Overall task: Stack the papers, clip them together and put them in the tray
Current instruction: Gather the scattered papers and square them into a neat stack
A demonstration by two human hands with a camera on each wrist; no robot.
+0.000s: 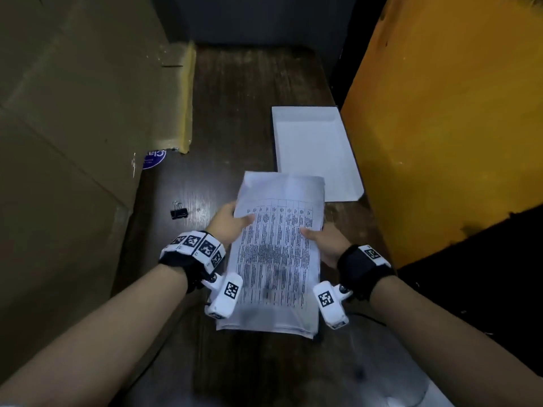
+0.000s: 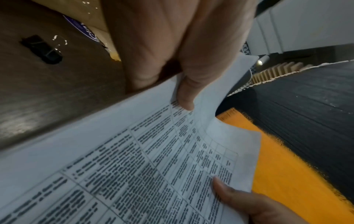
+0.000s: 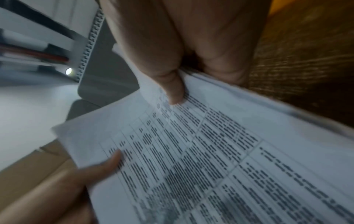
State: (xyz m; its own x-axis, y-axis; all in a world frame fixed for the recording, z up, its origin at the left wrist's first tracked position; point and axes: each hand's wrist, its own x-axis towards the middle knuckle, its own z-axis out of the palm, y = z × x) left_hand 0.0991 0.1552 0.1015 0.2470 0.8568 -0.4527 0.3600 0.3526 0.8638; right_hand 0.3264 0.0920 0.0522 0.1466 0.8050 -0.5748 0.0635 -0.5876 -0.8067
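The papers (image 1: 277, 254), printed with a table, are at the lower centre of the head view, held over the dark wooden table (image 1: 252, 92) by both hands. The left hand (image 1: 227, 223) pinches their left edge, thumb on top; the right hand (image 1: 324, 240) pinches the right edge the same way. Each wrist view shows what the head view cannot — the thumb pressed down on the print with the fingers curled under the sheets, and the other hand's thumb on the far edge. The left wrist view also shows the top sheet's corner curling up past the thumb. Only the head view shows the tray (image 1: 314, 151), a shallow white one in the centre right of the frame, just beyond the papers, its floor bare white. A black clip (image 1: 179, 212) lies on the table at centre left, near the left hand but apart from it, beside a cardboard box (image 1: 73, 113).
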